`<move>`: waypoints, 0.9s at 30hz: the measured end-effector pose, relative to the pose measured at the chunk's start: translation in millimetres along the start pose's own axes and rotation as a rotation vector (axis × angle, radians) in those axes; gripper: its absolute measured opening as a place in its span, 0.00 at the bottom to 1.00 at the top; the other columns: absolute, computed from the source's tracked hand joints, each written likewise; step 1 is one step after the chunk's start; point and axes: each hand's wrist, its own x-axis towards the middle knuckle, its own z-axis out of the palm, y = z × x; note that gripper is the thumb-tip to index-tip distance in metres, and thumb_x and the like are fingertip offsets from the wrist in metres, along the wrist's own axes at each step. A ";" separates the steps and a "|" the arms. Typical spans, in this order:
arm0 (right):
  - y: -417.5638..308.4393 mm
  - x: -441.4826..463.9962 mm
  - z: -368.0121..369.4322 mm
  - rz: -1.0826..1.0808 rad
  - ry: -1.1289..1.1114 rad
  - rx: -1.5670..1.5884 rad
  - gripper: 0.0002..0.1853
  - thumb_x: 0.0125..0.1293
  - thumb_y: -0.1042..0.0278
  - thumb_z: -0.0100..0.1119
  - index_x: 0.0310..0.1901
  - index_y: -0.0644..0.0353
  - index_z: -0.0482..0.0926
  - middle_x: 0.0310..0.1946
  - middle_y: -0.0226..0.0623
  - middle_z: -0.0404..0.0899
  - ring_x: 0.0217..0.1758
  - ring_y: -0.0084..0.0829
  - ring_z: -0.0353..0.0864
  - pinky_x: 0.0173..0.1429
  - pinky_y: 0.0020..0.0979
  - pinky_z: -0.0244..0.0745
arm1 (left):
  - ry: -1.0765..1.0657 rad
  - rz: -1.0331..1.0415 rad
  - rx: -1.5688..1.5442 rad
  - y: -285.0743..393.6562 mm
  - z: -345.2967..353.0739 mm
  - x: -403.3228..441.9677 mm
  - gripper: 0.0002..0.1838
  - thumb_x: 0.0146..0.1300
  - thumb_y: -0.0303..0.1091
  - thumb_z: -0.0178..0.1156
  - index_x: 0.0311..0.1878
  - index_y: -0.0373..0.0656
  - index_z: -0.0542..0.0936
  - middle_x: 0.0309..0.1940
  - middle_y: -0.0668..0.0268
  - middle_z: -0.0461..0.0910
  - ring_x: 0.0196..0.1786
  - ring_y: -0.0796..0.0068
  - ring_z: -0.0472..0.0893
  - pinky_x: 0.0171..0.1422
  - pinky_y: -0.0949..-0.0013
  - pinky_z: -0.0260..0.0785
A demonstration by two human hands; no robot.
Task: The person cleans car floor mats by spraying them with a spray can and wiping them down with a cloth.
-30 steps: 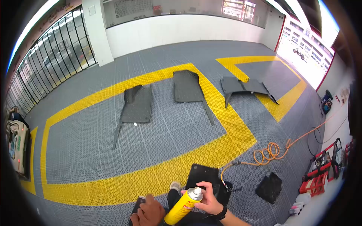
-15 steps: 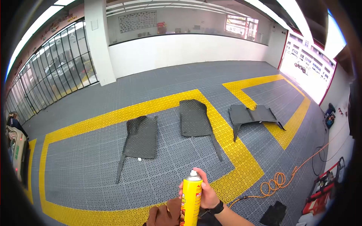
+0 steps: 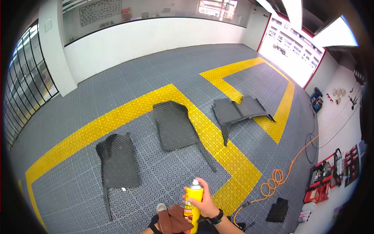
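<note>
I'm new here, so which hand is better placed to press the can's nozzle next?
Probably the right hand: it grips the yellow can, finger at the nozzle. Brown cloth seems to cover the left.

Gap at eleven o'clock from yellow can [image 3: 193, 194], flanked by dark mats [image 3: 120, 165], two to three crossed by orange hose [image 3: 277, 176]

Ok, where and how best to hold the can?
Take the can by its upper body, from the right: probably best, as it's a near-upright cylinder, the nozzle within finger reach, the cloth crowding its lower left. The right grip holds it there.
</note>
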 end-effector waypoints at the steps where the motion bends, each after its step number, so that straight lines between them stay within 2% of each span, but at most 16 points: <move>1: 2.2 27.3 -4.9 -0.030 0.056 -0.252 0.45 0.74 0.75 0.69 0.84 0.41 0.52 0.68 0.53 0.77 0.62 0.46 0.86 0.66 0.54 0.86 | -0.010 -0.014 -0.030 -3.0 27.0 4.7 0.14 0.74 0.29 0.57 0.30 0.34 0.81 0.21 0.59 0.78 0.20 0.74 0.74 0.24 0.64 0.73; 2: 11.8 51.8 -16.9 0.000 0.092 -0.231 0.49 0.69 0.86 0.68 0.83 0.41 0.53 0.61 0.49 0.79 0.55 0.42 0.89 0.60 0.51 0.89 | -0.027 -0.030 -0.060 -0.8 53.8 9.4 0.15 0.72 0.28 0.58 0.26 0.35 0.80 0.19 0.58 0.76 0.19 0.73 0.73 0.24 0.64 0.72; 3: 12.2 74.0 -25.6 0.015 0.103 -0.136 0.48 0.71 0.83 0.68 0.84 0.40 0.51 0.59 0.49 0.79 0.54 0.43 0.88 0.57 0.52 0.90 | -0.053 -0.049 -0.103 2.5 78.4 14.0 0.16 0.69 0.27 0.58 0.22 0.37 0.78 0.17 0.58 0.74 0.18 0.73 0.71 0.24 0.64 0.71; 4: 9.1 92.9 -35.1 0.049 0.132 -0.021 0.48 0.72 0.82 0.67 0.84 0.39 0.50 0.58 0.50 0.79 0.54 0.43 0.88 0.57 0.52 0.90 | -0.004 -0.153 -0.818 7.1 106.8 18.3 0.18 0.75 0.33 0.61 0.26 0.35 0.80 0.22 0.57 0.78 0.21 0.71 0.74 0.28 0.61 0.74; 5: -0.3 111.6 -42.3 0.079 0.172 0.092 0.48 0.72 0.81 0.67 0.84 0.38 0.49 0.58 0.50 0.79 0.53 0.44 0.88 0.56 0.53 0.90 | -0.024 -0.157 -0.836 -6.6 123.7 36.7 0.18 0.75 0.33 0.61 0.26 0.35 0.80 0.22 0.57 0.78 0.21 0.71 0.74 0.28 0.61 0.74; 9: 40.1 208.0 -144.6 0.025 0.282 -0.132 0.48 0.70 0.83 0.65 0.83 0.38 0.49 0.55 0.48 0.79 0.49 0.43 0.88 0.55 0.52 0.90 | 0.253 -0.599 -0.286 -54.2 219.5 134.5 0.10 0.81 0.37 0.61 0.49 0.39 0.80 0.25 0.62 0.79 0.24 0.71 0.74 0.42 0.65 0.76; 10: 37.0 237.6 -157.6 0.055 0.359 -0.111 0.45 0.65 0.84 0.69 0.80 0.53 0.59 0.57 0.43 0.80 0.61 0.37 0.84 0.65 0.42 0.84 | 0.291 -0.695 -0.143 -56.3 238.8 148.9 0.11 0.83 0.38 0.60 0.54 0.40 0.81 0.26 0.64 0.80 0.24 0.71 0.74 0.45 0.66 0.77; 11: 60.0 267.7 -191.4 -0.030 0.344 -0.370 0.43 0.64 0.81 0.71 0.79 0.55 0.61 0.59 0.46 0.79 0.63 0.40 0.83 0.67 0.43 0.82 | 0.349 -0.776 0.014 -52.0 269.9 157.7 0.13 0.84 0.39 0.60 0.60 0.41 0.81 0.26 0.65 0.80 0.25 0.71 0.74 0.48 0.67 0.77; 12: 82.8 298.1 -225.3 -0.117 0.356 -0.629 0.42 0.64 0.78 0.73 0.78 0.58 0.63 0.61 0.48 0.78 0.65 0.44 0.82 0.70 0.44 0.79 | 0.341 -0.766 0.023 -30.1 304.8 154.1 0.13 0.84 0.39 0.60 0.60 0.41 0.81 0.26 0.65 0.80 0.25 0.71 0.74 0.48 0.67 0.77; 13: 93.6 330.8 -243.0 -0.210 0.327 -0.906 0.41 0.64 0.75 0.74 0.77 0.59 0.65 0.63 0.50 0.77 0.65 0.47 0.81 0.71 0.45 0.78 | 0.084 -0.682 0.039 6.2 333.0 134.9 0.12 0.85 0.38 0.58 0.61 0.41 0.80 0.25 0.66 0.75 0.24 0.73 0.69 0.52 0.65 0.78; 14: 106.2 362.9 -257.4 -0.216 0.280 -1.019 0.41 0.63 0.75 0.75 0.77 0.60 0.65 0.61 0.51 0.78 0.63 0.48 0.82 0.69 0.46 0.78 | -0.167 -0.572 0.034 39.1 355.7 107.4 0.12 0.86 0.37 0.57 0.61 0.41 0.80 0.24 0.68 0.70 0.23 0.76 0.64 0.56 0.63 0.79; 16: 133.4 411.1 -288.8 -0.215 0.195 -1.170 0.43 0.62 0.73 0.77 0.76 0.60 0.65 0.61 0.55 0.76 0.60 0.55 0.81 0.67 0.46 0.78 | -0.161 -1.011 0.006 70.2 412.9 120.5 0.11 0.87 0.34 0.52 0.58 0.42 0.82 0.22 0.68 0.71 0.22 0.78 0.65 0.61 0.59 0.81; 17: 156.7 435.7 -307.6 -0.218 0.168 -1.234 0.43 0.61 0.73 0.78 0.76 0.60 0.65 0.60 0.55 0.76 0.60 0.56 0.81 0.67 0.48 0.77 | -0.177 -1.042 -0.004 98.5 442.4 114.7 0.11 0.87 0.34 0.52 0.58 0.42 0.82 0.22 0.68 0.71 0.22 0.78 0.65 0.61 0.59 0.81; 21: 248.2 517.7 -360.9 -0.230 0.132 -1.284 0.38 0.63 0.70 0.78 0.74 0.59 0.70 0.62 0.56 0.74 0.62 0.58 0.81 0.67 0.49 0.79 | 0.035 -0.969 -0.288 263.6 531.6 22.8 0.13 0.83 0.35 0.59 0.58 0.37 0.86 0.46 0.53 0.82 0.40 0.67 0.81 0.76 0.49 0.69; 24: 315.6 563.0 -404.5 -0.244 0.073 -1.336 0.38 0.63 0.70 0.78 0.73 0.59 0.70 0.62 0.56 0.74 0.61 0.58 0.81 0.65 0.49 0.80 | 0.001 -0.949 -0.434 308.3 587.1 -22.4 0.13 0.83 0.35 0.60 0.59 0.37 0.86 0.47 0.53 0.82 0.41 0.67 0.81 0.76 0.49 0.69; 27: 369.3 604.6 -451.1 -0.263 -0.007 -1.383 0.38 0.64 0.66 0.78 0.73 0.55 0.70 0.62 0.55 0.75 0.60 0.60 0.83 0.62 0.50 0.82 | -0.004 -0.944 -0.470 301.9 655.1 -55.9 0.14 0.83 0.36 0.60 0.59 0.37 0.85 0.48 0.53 0.81 0.43 0.66 0.81 0.76 0.49 0.69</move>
